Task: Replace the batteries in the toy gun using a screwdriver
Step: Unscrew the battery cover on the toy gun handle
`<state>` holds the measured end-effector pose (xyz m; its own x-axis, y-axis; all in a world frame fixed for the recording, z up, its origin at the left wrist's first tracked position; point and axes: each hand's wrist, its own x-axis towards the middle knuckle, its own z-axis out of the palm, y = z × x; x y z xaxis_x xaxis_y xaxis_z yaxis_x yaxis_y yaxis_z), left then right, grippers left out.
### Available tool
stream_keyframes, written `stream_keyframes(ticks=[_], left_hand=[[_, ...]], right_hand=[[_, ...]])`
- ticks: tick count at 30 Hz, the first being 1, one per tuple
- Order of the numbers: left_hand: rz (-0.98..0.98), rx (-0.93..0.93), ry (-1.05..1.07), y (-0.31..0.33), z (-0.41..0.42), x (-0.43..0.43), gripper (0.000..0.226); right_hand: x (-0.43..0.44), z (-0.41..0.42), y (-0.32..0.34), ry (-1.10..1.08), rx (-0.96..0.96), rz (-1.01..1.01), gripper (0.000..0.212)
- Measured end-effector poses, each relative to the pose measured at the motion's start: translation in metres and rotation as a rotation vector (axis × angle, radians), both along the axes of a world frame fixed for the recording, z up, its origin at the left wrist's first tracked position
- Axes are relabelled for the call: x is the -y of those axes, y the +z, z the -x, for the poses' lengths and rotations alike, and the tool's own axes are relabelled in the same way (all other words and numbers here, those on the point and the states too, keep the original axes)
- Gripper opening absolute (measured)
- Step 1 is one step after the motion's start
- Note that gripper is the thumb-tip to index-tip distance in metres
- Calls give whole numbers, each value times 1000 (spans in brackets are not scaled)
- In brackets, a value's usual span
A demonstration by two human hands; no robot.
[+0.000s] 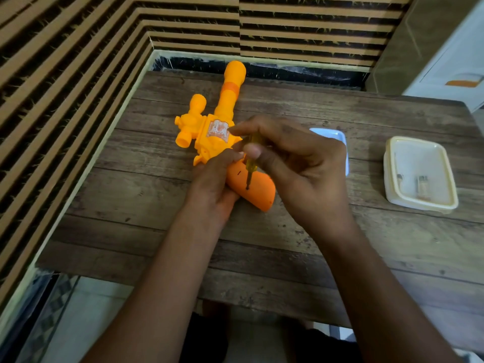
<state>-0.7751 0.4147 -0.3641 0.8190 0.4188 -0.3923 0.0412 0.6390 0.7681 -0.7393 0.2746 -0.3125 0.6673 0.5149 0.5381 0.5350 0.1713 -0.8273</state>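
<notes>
Left hand [213, 180] holds toy gun [217, 138] — right hand [301, 166] pinches screwdriver [249, 171], seemingly touching.

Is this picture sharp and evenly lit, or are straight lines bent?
Head view: wide-angle bends the wall slats and table edges; right hand and screwdriver look slightly blurred; light is soft, with faint shadow beside the toy gun; the white container looks washed out.

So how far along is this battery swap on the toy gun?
Nothing is plainly finished: the grip of the toy gun looks closed. Right now the left hand steadies it while the right hand holds the screwdriver, tip on the grip. Loosening or retightening, I cannot tell. What look like batteries lie in the cream container, so swapping may remain.
</notes>
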Motion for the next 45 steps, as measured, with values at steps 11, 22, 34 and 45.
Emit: stream_keyframes(ticks=[11, 22, 34, 45], left_hand=[[32, -84, 60, -5, -6, -2, 25], [15, -88, 46, -7, -8, -3, 27], [20, -83, 42, -9, -8, -5, 21], [34, -81, 41, -7, -9, -4, 24]], right_hand=[[0, -4, -1, -52, -15, -4, 25], [7, -9, 4, 5, -7, 11, 27], [4, -8, 1, -26, 17, 5, 31], [3, -8, 0, -28, -1, -21, 30]])
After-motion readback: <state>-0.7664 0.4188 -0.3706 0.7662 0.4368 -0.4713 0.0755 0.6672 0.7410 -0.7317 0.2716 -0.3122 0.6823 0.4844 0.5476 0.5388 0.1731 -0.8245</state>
